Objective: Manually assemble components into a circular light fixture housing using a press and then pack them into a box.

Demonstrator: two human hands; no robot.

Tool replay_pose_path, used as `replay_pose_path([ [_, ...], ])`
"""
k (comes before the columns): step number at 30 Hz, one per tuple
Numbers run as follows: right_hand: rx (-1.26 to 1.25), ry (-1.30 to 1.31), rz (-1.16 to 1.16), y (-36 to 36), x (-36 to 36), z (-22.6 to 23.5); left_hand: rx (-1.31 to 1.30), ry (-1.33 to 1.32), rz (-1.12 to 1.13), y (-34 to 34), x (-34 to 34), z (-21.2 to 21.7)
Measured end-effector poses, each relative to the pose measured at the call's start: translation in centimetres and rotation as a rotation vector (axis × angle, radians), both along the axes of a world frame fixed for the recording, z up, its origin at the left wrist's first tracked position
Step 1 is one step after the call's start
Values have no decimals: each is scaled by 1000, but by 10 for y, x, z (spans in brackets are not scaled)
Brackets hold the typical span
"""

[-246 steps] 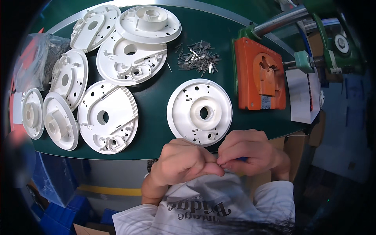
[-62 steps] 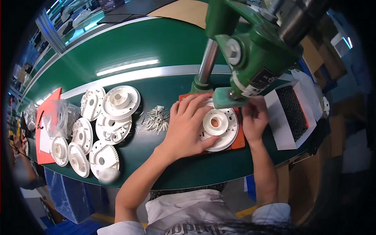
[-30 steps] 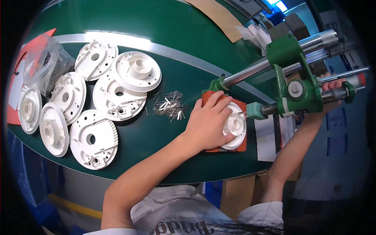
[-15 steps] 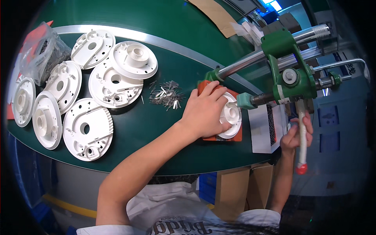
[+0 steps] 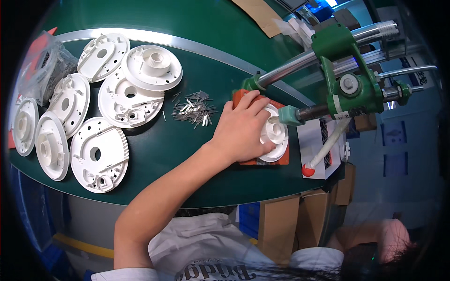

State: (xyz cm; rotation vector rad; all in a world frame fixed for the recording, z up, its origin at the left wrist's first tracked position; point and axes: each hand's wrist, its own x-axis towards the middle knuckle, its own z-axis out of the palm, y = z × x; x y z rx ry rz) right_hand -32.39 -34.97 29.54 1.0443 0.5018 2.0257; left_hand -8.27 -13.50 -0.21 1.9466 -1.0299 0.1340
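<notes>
Head view: the left hand (image 5: 241, 131) lies palm down on a white round plastic disc (image 5: 275, 136), its fingers (image 5: 251, 104) spread flat and pressing on the part's near side rather than curled around it; it grips nothing. The disc sits in an orange fixture (image 5: 265, 161) on the green table (image 5: 197, 164), directly under the fingers. Just beyond the fingertips, the green nose of a hand press (image 5: 349, 86) hangs close over the disc's raised hub; whether it touches cannot be told. The press's steel column (image 5: 300, 58) runs away from the fingers toward the far right. Its white lever with a red knob (image 5: 308, 170) hangs down to the right of the hand, beside the fixture, with nothing holding it.

The right hand (image 5: 391, 239) is low at the lower right edge, well apart from the press and the disc; it is blurred and partly hidden, so how its fingers stand cannot be told.

To the left of the fingers, near the wrist side, lies a loose heap of small metal pins (image 5: 193, 108). Farther left, well apart from the hand, a group of white discs (image 5: 98, 154) lies overlapping on the table, and at the far left edge sits a clear plastic bag (image 5: 44, 70).
</notes>
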Motion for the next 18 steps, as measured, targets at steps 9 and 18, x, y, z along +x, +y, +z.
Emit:
replay_pose_path([
  [9, 1133, 1254, 388, -77, 144, -237, -97, -17, -3, -4, 3, -5],
  [18, 1528, 1614, 803, -39, 110, -208, -84, 4, -14, -2, -1, -5],
])
